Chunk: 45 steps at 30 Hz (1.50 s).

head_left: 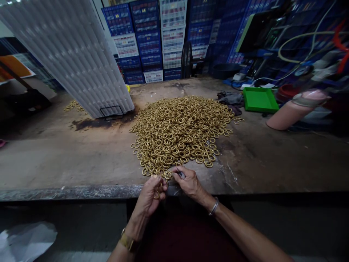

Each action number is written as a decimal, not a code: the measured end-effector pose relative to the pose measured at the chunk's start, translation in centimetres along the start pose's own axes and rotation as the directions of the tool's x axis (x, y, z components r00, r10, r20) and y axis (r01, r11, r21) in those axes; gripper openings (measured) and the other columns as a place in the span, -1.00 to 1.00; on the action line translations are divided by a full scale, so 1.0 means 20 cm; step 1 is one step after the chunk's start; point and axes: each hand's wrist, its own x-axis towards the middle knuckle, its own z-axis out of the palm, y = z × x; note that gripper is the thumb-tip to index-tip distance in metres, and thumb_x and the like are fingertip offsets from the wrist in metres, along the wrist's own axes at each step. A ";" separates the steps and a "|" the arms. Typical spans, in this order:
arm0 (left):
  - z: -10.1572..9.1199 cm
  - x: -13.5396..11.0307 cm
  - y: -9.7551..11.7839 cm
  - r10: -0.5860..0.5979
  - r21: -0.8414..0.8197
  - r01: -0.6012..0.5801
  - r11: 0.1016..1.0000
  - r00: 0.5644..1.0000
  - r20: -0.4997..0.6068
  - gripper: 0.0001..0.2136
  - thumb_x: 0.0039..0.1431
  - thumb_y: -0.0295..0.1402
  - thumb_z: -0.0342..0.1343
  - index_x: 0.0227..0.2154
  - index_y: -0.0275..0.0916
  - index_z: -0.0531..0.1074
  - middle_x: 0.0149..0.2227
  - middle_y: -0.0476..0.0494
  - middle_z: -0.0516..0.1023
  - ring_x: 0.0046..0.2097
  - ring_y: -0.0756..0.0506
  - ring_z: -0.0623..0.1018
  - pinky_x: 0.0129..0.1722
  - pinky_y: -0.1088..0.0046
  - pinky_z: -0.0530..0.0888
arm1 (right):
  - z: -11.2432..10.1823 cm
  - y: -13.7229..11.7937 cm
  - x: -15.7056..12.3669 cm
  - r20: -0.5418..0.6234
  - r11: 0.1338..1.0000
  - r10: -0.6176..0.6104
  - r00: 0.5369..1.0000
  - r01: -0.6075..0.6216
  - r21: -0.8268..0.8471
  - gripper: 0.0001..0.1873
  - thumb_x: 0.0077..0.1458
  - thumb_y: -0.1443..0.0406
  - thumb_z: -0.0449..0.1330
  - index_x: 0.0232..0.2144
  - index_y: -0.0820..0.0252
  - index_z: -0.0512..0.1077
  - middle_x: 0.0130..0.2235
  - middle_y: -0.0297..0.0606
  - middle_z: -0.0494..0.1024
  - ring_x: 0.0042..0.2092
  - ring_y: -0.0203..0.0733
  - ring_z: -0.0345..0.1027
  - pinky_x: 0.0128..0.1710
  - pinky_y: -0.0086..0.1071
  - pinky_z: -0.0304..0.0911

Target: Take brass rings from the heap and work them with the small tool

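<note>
A broad heap of brass-coloured rings (182, 127) lies on the worktable (89, 163), spreading to the front edge. My left hand (149, 194) is closed at the heap's near end, with a few gold rings (156, 195) among its fingers. Close beside it, my right hand (192, 185) grips a small dark hand tool (180, 174); its exact kind is too small to tell. The right fingertips are beside rings at the heap's front edge.
A tall stack of translucent ribbed trays (81, 58) stands at the left behind a black wire stand (111, 112). On the right are a green tray (260, 99), a pink bottle (296, 109) and a dark cloth (230, 97). Stacked crates (173, 36) line the back.
</note>
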 end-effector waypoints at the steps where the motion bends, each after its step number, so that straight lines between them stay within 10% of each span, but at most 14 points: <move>1: 0.01 0.00 -0.01 0.004 0.019 -0.004 1.000 1.000 -0.003 -0.73 -0.14 -0.27 0.26 -0.51 -0.30 0.29 -0.51 0.00 0.40 -0.53 0.09 0.40 -0.69 0.69 0.20 | 0.00 0.00 0.00 -0.007 1.000 -0.022 1.000 0.022 -0.004 -0.85 0.01 0.34 0.06 -0.37 0.20 0.43 -0.41 -0.31 0.51 -0.39 -0.32 0.35 -0.36 -0.49 0.22; 11: 0.10 0.02 -0.05 0.002 0.263 -0.009 0.965 1.000 0.025 -0.70 -0.08 -0.17 0.20 -0.45 -0.26 0.26 -0.59 0.09 0.31 -0.66 0.15 0.25 -0.74 0.70 0.06 | -0.05 0.00 -0.03 -0.037 0.966 -0.258 0.966 0.256 -0.036 -0.84 0.02 0.37 0.09 -0.31 0.19 0.42 -0.37 -0.24 0.49 -0.34 -0.27 0.34 -0.33 -0.45 0.22; 20: 0.18 0.04 -0.10 0.402 0.628 -0.379 0.680 0.909 0.113 -0.75 0.00 -0.17 0.11 -0.55 -0.28 0.34 -0.58 0.05 0.30 -0.56 0.10 0.24 -0.57 0.60 0.21 | -0.08 -0.02 -0.01 0.079 0.966 0.160 0.984 -0.172 0.191 -0.74 0.05 0.20 0.03 -0.53 0.24 0.37 -0.55 -0.37 0.36 -0.48 -0.36 0.18 -0.47 -0.52 0.12; 29: 0.18 0.03 -0.10 0.033 0.431 -0.061 0.900 0.997 0.070 -0.71 -0.01 -0.11 0.10 -0.44 -0.27 0.33 -0.62 0.09 0.27 -0.69 0.15 0.15 -0.74 0.64 0.00 | -0.09 0.04 0.01 0.095 0.916 0.279 0.955 -0.295 0.273 -0.84 -0.09 0.27 0.06 -0.61 0.22 0.31 -0.61 -0.42 0.30 -0.54 -0.39 0.10 -0.53 -0.52 0.06; 38: 0.17 0.02 -0.11 0.153 0.541 -0.176 0.823 0.984 0.087 -0.73 0.03 -0.14 0.09 -0.50 -0.29 0.35 -0.58 0.03 0.34 -0.64 0.15 0.22 -0.69 0.66 0.12 | -0.14 -0.03 0.02 0.176 0.910 0.274 0.946 -0.314 0.271 -0.86 -0.08 0.28 0.06 -0.56 0.22 0.34 -0.65 -0.47 0.27 -0.59 -0.43 0.05 -0.62 -0.57 0.00; 45: 0.15 0.04 -0.12 -0.023 0.365 -0.011 0.931 0.996 0.091 -0.77 -0.01 -0.20 0.13 -0.45 -0.28 0.32 -0.57 0.04 0.35 -0.66 0.14 0.23 -0.74 0.67 0.05 | -0.13 -0.02 0.01 0.158 0.936 0.245 0.957 -0.276 0.217 -0.86 -0.07 0.30 0.06 -0.58 0.22 0.35 -0.60 -0.44 0.33 -0.53 -0.41 0.13 -0.52 -0.55 0.08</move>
